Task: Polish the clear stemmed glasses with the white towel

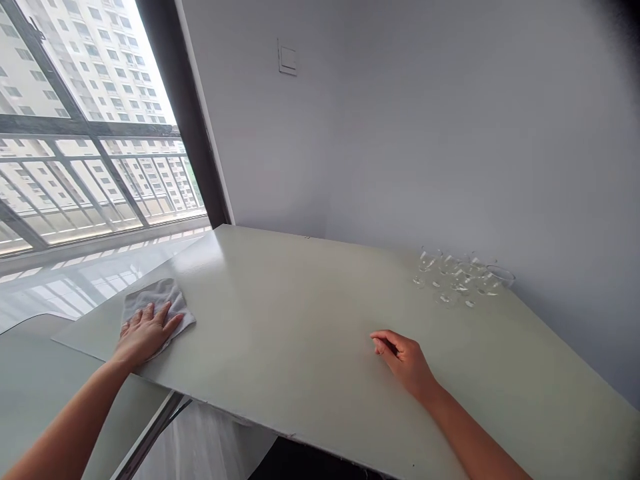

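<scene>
A grey-white cloth (160, 297) lies on the pale table (300, 320) near its left corner. Spread flat on that cloth is my left hand (145, 330), fingers stretched out and pressing down on it. My right hand (405, 360) is closed above or on the tabletop at centre right, its fingers curled and the thumb against them. Nothing shows in its grasp. Several clear stemmed glasses (457, 273) stand in a cluster at the back right, beyond the right hand.
A clear glass bowl or wide rim (500, 273) is by the glasses near the wall (450, 133). A wall switch (287, 60) is above the table. Large windows (90, 140) are on the left. A lower grey-green surface (30, 373) adjoins the table at the left front.
</scene>
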The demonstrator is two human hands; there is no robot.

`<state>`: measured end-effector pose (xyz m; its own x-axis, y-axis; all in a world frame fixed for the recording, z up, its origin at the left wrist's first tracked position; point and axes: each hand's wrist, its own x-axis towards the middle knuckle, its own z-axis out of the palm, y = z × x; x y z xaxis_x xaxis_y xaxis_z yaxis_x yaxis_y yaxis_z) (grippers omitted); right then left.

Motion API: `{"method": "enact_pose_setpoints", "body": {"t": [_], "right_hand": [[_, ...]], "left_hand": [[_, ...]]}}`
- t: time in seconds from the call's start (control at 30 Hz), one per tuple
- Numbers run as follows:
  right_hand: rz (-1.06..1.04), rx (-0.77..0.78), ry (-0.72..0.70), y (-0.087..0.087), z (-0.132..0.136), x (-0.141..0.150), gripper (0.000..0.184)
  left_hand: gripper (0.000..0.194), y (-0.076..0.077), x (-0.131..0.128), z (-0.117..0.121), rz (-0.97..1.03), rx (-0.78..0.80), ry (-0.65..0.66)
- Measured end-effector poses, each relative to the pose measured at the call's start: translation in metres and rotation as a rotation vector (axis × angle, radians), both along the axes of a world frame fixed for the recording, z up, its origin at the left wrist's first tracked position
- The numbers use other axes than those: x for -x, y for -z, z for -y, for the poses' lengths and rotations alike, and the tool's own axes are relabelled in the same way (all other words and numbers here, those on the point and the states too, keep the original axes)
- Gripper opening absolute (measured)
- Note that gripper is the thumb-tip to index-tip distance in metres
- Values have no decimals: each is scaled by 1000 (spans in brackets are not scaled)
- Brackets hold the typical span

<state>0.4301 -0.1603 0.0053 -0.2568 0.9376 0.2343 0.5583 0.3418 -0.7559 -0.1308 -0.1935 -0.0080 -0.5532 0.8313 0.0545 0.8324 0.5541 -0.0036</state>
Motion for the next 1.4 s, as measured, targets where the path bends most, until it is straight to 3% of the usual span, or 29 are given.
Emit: {"method": "enact_pose_setpoints", "body": {"t": [0.1,0.23,0.4,0.5,0.6,0.73,0.87,0.97,1.07,1.27,1.4], "right_hand": [[-15,-21,-11,-3,0,1,24],[-29,-34,-1,-5,1,1,25],[-72,-58,-13,-7,2,1,22],[-101,-107,-14,-12,6,4,21],[-63,-191,-15,-18,15,13,23],[235,-317,-74,-14,26,27,33],[551,-181,-167,5,14,36,62],[637,-101,-172,18,-20,40,69],[679,-51,-129,23,-70,41,74],[773,136,72,14,-175,27,76],[776,219,218,5,-227,5,75]], "left_hand": [[63,5,-48,1,-6,-12,164],[58,7,-151,7,34,-93,609],[60,-4,-264,25,191,-115,1192],[65,-9,-312,21,344,-92,1353],[62,-4,-346,2,613,-164,1298],[38,4,-363,-25,1113,-390,939],[31,4,-356,-35,1257,-564,788],[29,3,-350,-39,1270,-582,762],[29,3,-350,-41,1354,-504,713],[32,1,-348,-40,1486,-390,588],[33,5,-344,-43,1512,-282,557]]}}
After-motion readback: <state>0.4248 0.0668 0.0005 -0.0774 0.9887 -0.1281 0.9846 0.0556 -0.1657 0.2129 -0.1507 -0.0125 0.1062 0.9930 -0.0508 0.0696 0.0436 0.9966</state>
